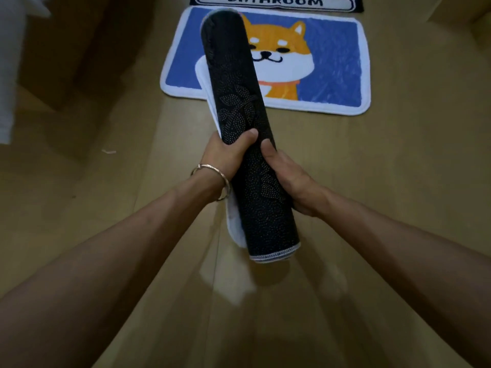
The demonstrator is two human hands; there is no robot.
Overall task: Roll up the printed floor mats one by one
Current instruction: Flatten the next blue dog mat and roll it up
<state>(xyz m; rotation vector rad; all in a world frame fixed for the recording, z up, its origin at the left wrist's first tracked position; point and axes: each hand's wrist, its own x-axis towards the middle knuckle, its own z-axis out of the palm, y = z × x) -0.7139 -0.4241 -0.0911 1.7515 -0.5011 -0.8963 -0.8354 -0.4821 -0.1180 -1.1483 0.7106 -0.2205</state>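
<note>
A rolled-up mat (239, 102), with its black dotted backing outward and a white edge showing along its left side, is held up off the floor, pointing away from me. My left hand (225, 155), with a bangle on the wrist, grips its left side and my right hand (287, 176) grips its right side, both near the roll's middle. Behind it a blue mat with an orange dog print (332, 62) lies flat on the floor. Farther back lies a dark mat printed BATHROOM (276, 2), cut off by the frame's top.
The floor is light wood planks (398, 181). A cardboard box (79, 62) stands at the left, with white cloth (10, 75) at the far left edge. Another box corner (462, 9) shows at the top right.
</note>
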